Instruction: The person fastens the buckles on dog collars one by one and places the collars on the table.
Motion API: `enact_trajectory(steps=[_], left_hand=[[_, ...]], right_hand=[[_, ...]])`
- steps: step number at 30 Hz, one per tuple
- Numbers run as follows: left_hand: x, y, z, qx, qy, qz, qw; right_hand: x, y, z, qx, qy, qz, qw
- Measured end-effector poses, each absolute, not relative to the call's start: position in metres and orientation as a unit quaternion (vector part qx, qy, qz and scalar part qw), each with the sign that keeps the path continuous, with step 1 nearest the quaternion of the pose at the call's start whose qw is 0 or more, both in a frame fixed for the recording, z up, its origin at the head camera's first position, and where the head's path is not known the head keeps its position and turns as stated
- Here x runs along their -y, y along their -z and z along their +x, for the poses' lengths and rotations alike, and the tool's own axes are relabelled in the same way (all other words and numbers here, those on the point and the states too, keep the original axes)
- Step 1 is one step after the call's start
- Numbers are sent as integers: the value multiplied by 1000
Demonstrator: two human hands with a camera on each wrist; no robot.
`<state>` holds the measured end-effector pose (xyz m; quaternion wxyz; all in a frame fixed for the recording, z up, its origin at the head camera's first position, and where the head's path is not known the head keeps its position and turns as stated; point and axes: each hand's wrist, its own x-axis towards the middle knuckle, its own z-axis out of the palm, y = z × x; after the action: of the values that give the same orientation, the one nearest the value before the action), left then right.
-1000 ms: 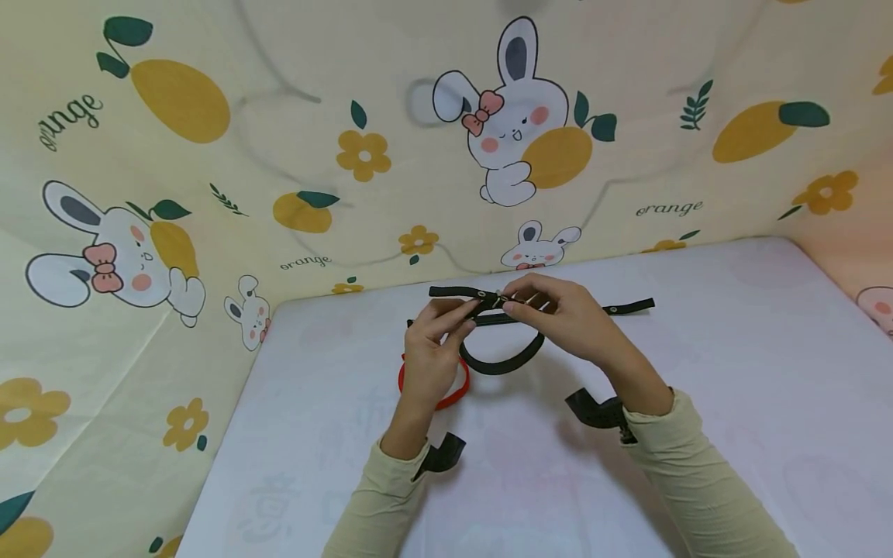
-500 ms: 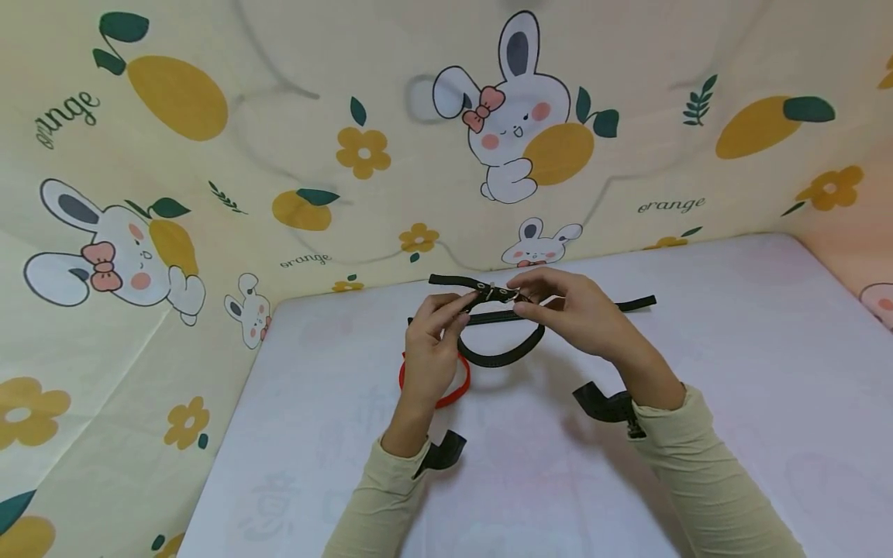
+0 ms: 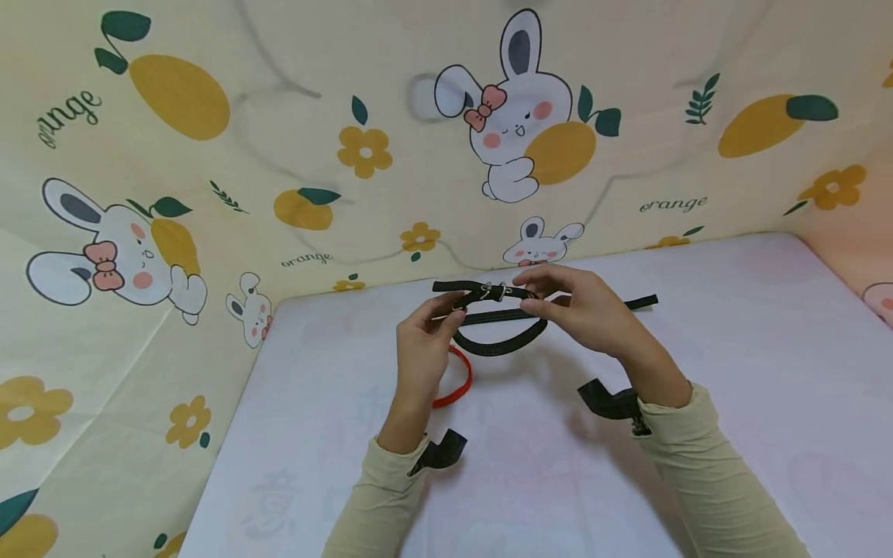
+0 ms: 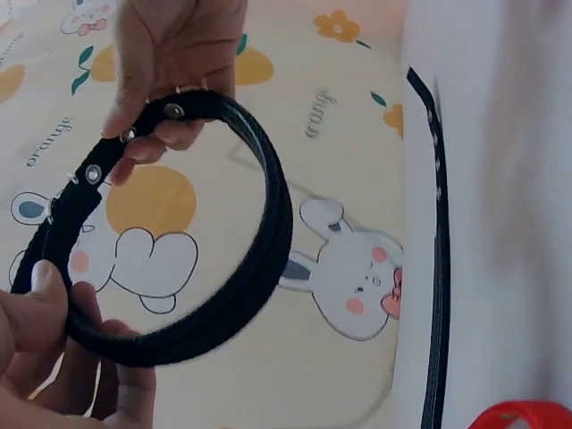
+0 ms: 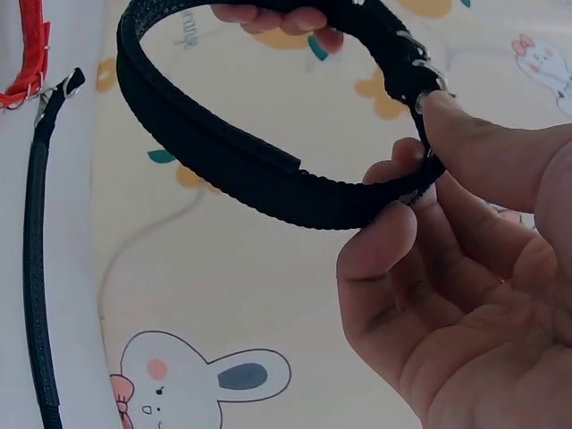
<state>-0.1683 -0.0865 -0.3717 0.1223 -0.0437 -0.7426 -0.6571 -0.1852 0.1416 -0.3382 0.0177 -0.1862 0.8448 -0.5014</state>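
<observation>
A black collar (image 3: 494,350), fastened into a loop, is held up over the table between both hands. My left hand (image 3: 422,341) pinches its left side between thumb and fingers. On the other side, my right hand (image 3: 586,310) grips the band, its thumb close to the metal buckle (image 5: 429,67) in the right wrist view. Metal-rimmed holes (image 4: 174,112) run along the strap in the left wrist view. The strap's loose end (image 3: 446,287) sticks out to the left, above the left fingers.
Behind the held loop, a second black collar (image 3: 643,301) lies stretched out on the white table (image 3: 530,488). A red collar (image 3: 467,380) forms a ring on the table, partly hidden by the left hand. A patterned cloth (image 3: 391,77) rises at the back.
The left fingers have shifted left along the band, away from the buckle. My right hand has moved slightly right and up. The buckle now shows between the hands.
</observation>
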Motion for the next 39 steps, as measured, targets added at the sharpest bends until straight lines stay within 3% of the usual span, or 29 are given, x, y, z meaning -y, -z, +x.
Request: enact_trajectory(steps=[18, 23, 31, 39], left_hand=[[88, 368, -169, 704, 707, -9, 70], [86, 371, -169, 723, 682, -30, 106], [81, 377, -164, 771, 605, -99, 170], [76, 377, -160, 792, 564, -141, 186]], right_hand=[[-143, 338, -185, -849, 492, -191, 32], [-142, 342, -186, -857, 468, -212, 33], [-132, 344, -182, -844, 471, -250, -50], [-119, 343, -175, -840, 468, -268, -64]])
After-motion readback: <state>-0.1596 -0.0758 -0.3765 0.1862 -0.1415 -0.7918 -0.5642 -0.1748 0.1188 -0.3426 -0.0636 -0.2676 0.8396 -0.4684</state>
